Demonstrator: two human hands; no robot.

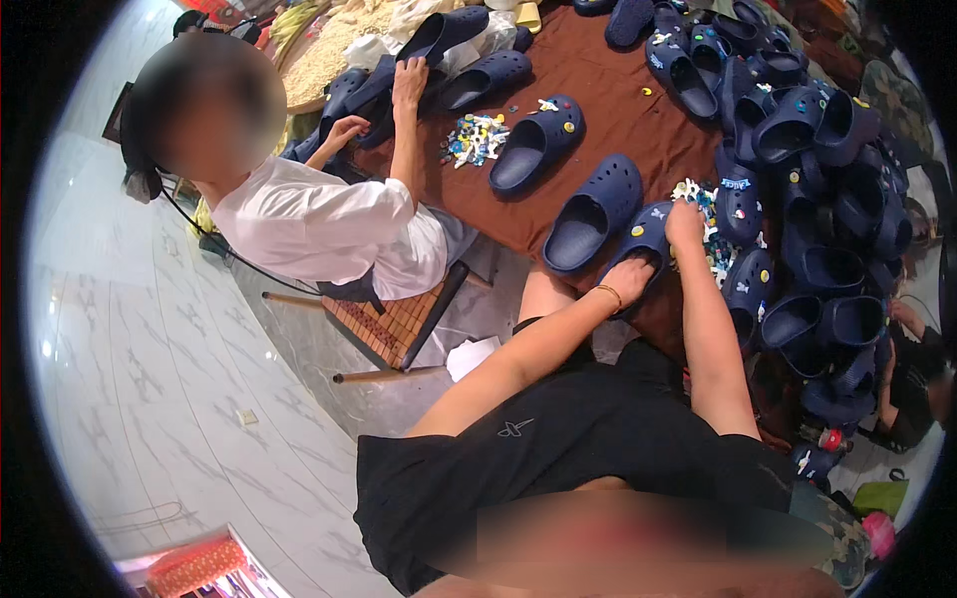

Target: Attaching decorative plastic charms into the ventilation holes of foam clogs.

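A navy clog (648, 221) with a yellow charm on its toe lies at the table's near edge in front of me. My left hand (631, 277) reaches into its foot opening, with the fingers partly hidden inside, and grips it. Against the clog's right side, my right hand (685, 225) is closed in a pinch; whatever is between its fingers is hidden. Small white, blue and yellow shoe charms (697, 193) are heaped beside that hand. Just left of the held clog sits a plain navy clog (595, 216) without charms.
A large pile of navy clogs (832, 269) rises on the right. Another clog (535, 148) with charms and a second charm heap (477, 140) lie farther left on the brown cloth (608, 110). A co-worker (329, 229) at the left, on a stool (384, 324), handles clogs.
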